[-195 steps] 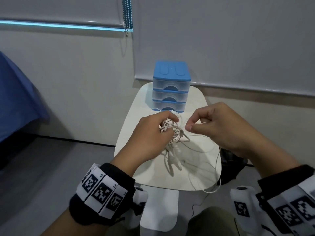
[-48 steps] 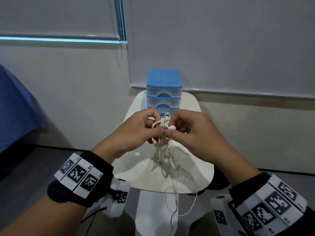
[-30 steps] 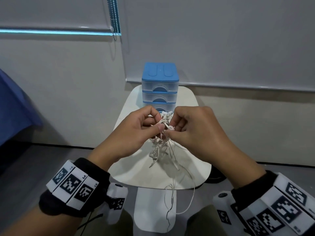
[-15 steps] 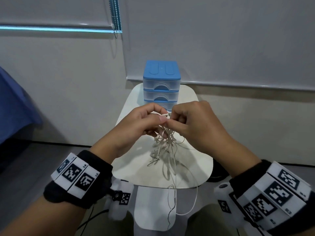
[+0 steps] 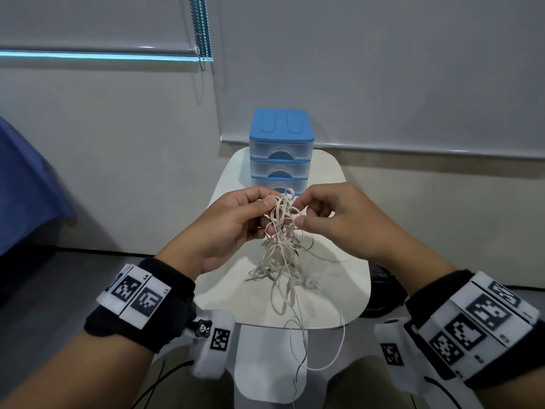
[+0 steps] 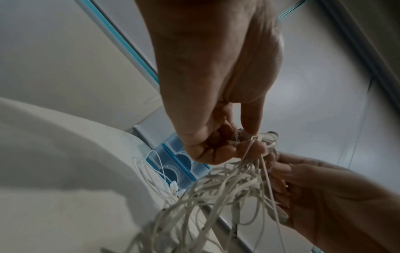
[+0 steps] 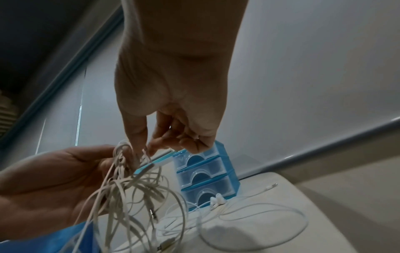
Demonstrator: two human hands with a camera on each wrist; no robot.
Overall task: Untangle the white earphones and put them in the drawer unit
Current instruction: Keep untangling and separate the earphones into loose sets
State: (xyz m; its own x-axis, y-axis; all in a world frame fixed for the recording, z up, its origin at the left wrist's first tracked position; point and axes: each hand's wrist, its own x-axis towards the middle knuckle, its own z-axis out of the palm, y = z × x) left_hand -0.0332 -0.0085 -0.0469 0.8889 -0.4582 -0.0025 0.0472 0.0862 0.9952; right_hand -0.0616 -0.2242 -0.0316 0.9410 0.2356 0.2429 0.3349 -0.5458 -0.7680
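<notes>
Both hands, left hand [image 5: 224, 222] and right hand [image 5: 333, 219], pinch the limp, featherlight tangle of white earphone cords [image 5: 280, 231] mid-frame, best teased loop by loop.

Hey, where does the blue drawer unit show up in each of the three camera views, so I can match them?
Head: the blue drawer unit stands upright at centre, at the table's far end, beyond both hands.
Left wrist: only a tilted part of it shows, left of centre, below the left hand.
Right wrist: it is right of centre, below the right hand.
Shared landmark: the tangled white earphones.
</notes>
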